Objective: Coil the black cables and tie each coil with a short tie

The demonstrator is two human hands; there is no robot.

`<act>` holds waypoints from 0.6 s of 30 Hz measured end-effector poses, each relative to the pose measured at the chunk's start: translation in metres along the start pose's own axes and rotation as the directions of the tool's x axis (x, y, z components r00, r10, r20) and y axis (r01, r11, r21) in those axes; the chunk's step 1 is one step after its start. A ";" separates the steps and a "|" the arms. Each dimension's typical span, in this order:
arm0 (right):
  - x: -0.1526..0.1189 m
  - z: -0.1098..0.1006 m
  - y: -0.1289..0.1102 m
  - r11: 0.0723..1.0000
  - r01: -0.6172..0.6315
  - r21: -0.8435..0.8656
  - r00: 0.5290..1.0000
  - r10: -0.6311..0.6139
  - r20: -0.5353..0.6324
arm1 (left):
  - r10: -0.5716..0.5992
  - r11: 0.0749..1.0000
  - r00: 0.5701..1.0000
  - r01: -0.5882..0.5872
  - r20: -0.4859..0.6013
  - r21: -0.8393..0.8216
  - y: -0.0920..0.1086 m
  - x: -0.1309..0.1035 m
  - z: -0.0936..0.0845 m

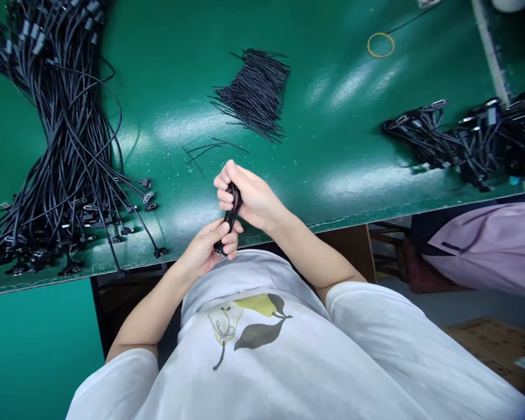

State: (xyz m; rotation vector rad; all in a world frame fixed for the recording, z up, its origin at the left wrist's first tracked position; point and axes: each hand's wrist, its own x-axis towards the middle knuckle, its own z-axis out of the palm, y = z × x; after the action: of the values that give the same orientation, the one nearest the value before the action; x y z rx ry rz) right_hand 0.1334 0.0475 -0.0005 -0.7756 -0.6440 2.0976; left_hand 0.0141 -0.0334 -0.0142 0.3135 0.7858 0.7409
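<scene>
A black cable (233, 211), folded into a narrow bundle, is held between both hands just over the table's near edge. My left hand (210, 244) closes around its lower end, where a small connector pokes out by the fingers. Higher up, my right hand (248, 191) has its fingers curled round the upper loop, with thumb and forefinger pinched together at the top. Whether a tie sits in that pinch is too small to tell. Just beyond the hands lie a few loose black twist ties (201, 153), and farther back a pile of them (258, 93).
Long black cables (70, 116) with connectors heap up on the left of the green table (332, 163). Bundled cables (455, 137) lie on the right. A yellow ring (380, 45) rests at the back. Beside me on the right shows a person's mauve clothing (494, 245).
</scene>
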 end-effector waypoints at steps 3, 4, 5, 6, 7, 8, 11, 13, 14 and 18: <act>-0.004 0.003 -0.007 0.997 -0.065 0.046 0.998 0.066 -0.016 | -0.058 0.998 0.997 0.058 0.051 0.008 0.002 0.001 -0.001; -0.005 0.004 -0.008 0.997 -0.060 0.055 0.998 0.062 -0.023 | -0.081 0.997 0.995 0.081 0.066 0.008 0.002 0.002 -0.002; -0.005 0.004 -0.009 0.997 -0.049 0.058 0.998 0.051 -0.032 | -0.097 0.995 0.993 0.097 0.071 0.008 0.002 0.002 -0.003; -0.005 0.005 -0.009 0.998 -0.037 0.054 0.998 0.040 -0.040 | -0.103 0.995 0.992 0.102 0.067 0.010 0.003 0.003 -0.004; -0.005 0.005 -0.008 0.999 -0.025 0.047 0.998 0.027 -0.051 | -0.099 0.995 0.993 0.098 0.057 0.014 0.003 0.004 -0.004; -0.004 0.006 -0.007 0.999 -0.015 0.036 0.998 0.017 -0.062 | -0.085 0.996 0.995 0.084 0.045 0.020 0.003 0.005 -0.005; -0.003 0.007 -0.001 1.000 0.004 0.006 0.997 -0.004 -0.075 | -0.050 0.998 0.998 0.048 0.031 0.037 0.001 0.008 -0.008; -0.005 0.006 0.004 1.000 0.020 -0.018 0.998 -0.021 -0.061 | -0.050 0.997 0.998 0.047 0.037 0.065 -0.003 0.009 -0.010; -0.006 0.004 0.006 0.999 0.026 -0.041 0.998 -0.028 -0.048 | -0.040 0.995 0.999 0.036 0.035 0.097 -0.005 0.009 -0.012; -0.002 -0.019 -0.003 0.923 0.109 -0.368 0.993 -0.087 0.077 | 0.079 0.948 0.996 -0.062 -0.040 0.313 -0.003 0.000 -0.018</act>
State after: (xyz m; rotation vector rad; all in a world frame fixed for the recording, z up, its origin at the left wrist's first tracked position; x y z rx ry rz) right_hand 0.1494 0.0507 -0.0111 -0.8691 -1.1137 1.9356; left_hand 0.0022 -0.0358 -0.0274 0.6123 0.9472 0.6932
